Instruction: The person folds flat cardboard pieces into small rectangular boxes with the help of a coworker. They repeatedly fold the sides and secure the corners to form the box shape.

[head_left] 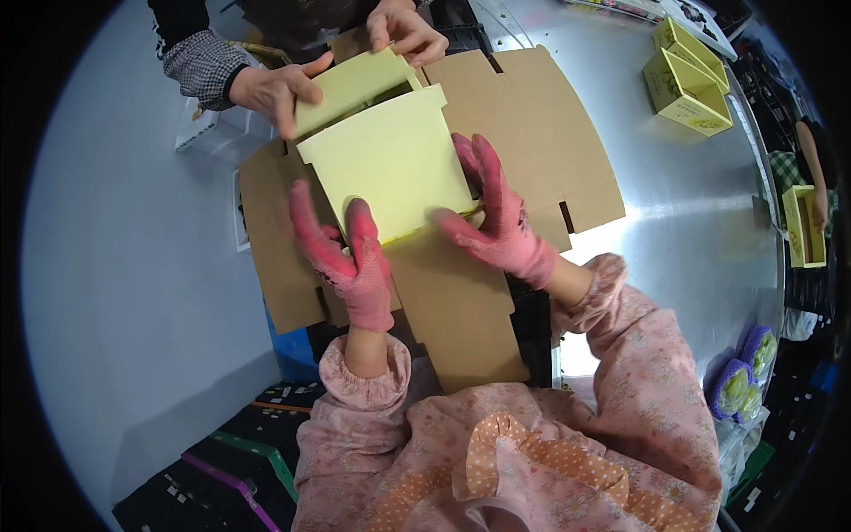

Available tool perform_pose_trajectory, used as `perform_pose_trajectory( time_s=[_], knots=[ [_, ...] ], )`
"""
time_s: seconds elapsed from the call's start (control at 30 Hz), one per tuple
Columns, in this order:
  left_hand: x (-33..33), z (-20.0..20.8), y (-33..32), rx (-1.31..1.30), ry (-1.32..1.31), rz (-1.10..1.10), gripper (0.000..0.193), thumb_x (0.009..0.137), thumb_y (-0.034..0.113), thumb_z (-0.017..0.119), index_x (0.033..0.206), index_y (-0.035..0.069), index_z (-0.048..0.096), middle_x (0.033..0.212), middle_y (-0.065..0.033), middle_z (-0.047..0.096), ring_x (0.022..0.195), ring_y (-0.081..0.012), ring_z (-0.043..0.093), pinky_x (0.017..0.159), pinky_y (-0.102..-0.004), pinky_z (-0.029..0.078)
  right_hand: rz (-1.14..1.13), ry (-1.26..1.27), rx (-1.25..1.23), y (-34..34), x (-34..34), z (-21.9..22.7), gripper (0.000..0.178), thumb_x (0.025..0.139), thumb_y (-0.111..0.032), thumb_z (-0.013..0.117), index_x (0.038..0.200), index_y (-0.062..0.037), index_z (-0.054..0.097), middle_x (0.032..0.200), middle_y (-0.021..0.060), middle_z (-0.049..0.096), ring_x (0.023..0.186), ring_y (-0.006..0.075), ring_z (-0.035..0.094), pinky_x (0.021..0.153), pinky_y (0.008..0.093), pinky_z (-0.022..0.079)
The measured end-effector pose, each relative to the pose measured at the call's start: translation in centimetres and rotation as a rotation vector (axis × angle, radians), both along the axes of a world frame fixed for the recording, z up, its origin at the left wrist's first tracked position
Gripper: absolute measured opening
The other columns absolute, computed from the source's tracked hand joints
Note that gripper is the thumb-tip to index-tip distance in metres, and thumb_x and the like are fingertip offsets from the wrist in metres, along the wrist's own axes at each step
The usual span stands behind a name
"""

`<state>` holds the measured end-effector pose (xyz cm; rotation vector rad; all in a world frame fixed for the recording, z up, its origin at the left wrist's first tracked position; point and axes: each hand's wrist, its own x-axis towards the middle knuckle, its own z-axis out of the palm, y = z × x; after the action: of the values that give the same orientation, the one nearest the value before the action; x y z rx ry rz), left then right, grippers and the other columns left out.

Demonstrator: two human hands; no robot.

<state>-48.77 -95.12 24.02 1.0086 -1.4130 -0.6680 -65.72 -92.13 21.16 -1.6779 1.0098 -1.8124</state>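
Bright overhead glare, fisheye-bent dark rim

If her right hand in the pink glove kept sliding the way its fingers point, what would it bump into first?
The right hand points up and away along the edge of the pale yellow card box. Going straight on, it would probably first meet the co-worker's hand gripping the box's far end, though depth is hard to judge here.
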Motion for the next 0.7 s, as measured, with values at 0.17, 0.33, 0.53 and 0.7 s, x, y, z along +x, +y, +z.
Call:
perform_pose_trajectory(
  time_s=[0.17,0.33,0.53,0.7],
  knots=[
    [1.8,1.4,-0.5,-0.141,-0.556,0.018,0.034,0.081,0.007,0.066,0.115,0.01,0.067,0.128,-0.0073,0.058,0.107,-0.0262,0.056,0.094,-0.0349,0.043,0.013,0.722,0.003,-0.1,-3.7,3.3,0.076,0.071,-0.029,0.081,0.139,-0.015,0.049,0.142,0.0253,0.038,0.131,0.0416,0.041,0.106,0.0478,0.038],
    [3.1,3.6,-0.9,-0.409,-1.137,0.053,0.046,0.083,0.036,0.067,0.119,0.008,0.063,0.122,-0.0031,0.061,0.118,-0.0303,0.049,0.107,-0.0547,0.029,-0.103,1.009,-0.022,-0.6,-3.5,5.6,0.065,0.074,-0.041,0.074,0.132,-0.0176,0.057,0.142,0.0188,0.043,0.131,0.0384,0.042,0.11,0.0532,0.032],
    [3.9,5.9,-1.3,-0.453,-1.565,-0.165,0.079,0.072,0.055,0.068,0.125,-0.003,0.052,0.118,-0.0134,0.059,0.122,-0.0277,0.048,0.113,-0.0606,0.02,0.063,1.076,-0.127,-2.1,-3.8,5.3,0.066,0.074,-0.035,0.074,0.132,-0.0103,0.052,0.135,0.0069,0.054,0.126,0.0247,0.05,0.112,0.0544,0.03],
    [3.0,6.4,-2.3,-0.135,-1.747,-0.489,0.048,0.077,0.046,0.067,0.1,0.003,0.062,0.091,-0.0127,0.064,0.102,-0.0258,0.058,0.112,-0.0481,0.029,0.176,1.084,-0.165,-2.8,-4.1,5.4,0.042,0.073,-0.027,0.076,0.107,-0.0077,0.06,0.103,0.0068,0.062,0.104,0.0256,0.059,0.109,0.0519,0.036]
  ],
)
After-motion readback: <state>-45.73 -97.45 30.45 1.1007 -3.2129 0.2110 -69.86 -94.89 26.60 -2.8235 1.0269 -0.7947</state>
